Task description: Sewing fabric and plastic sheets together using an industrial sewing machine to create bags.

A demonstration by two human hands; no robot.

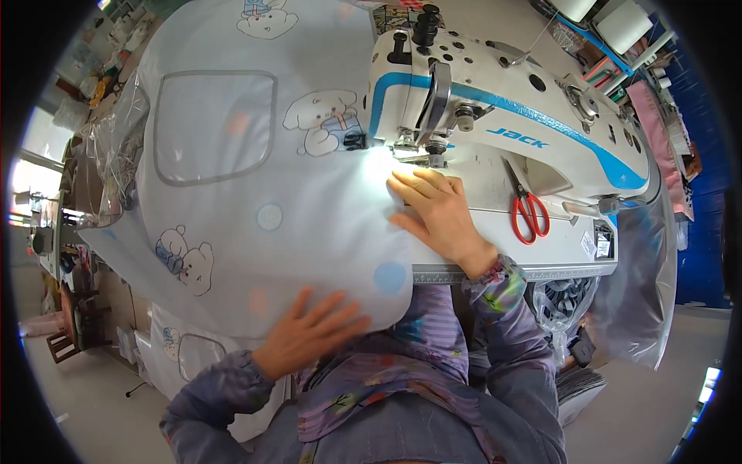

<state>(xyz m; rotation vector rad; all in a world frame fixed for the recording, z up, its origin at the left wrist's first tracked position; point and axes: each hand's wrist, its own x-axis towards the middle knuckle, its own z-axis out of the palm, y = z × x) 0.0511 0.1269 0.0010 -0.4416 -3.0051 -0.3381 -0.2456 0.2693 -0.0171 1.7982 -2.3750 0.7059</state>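
A pale grey-white sheet (325, 224) printed with cartoon puppies and coloured dots spreads across the sewing table, with a grey-bordered rounded window (216, 127) in it. Its right edge runs up to the lit needle area of a white and blue sewing machine (495, 100). My right hand (437, 209) lies on that edge just in front of the presser foot (434, 151), fingers stretched out and thumb apart. Nearer to me, my left hand (313, 332), slightly blurred, rests with spread fingers on the sheet's rounded near edge. The needle tip is lost in the lamp's glare.
Red-handled scissors (529, 213) lie on the machine bed to the right of my right hand. White thread cones (622, 27) stand at the back right. Clear plastic (638, 286) hangs off the table's right end. Another printed piece (166, 344) hangs low at the left.
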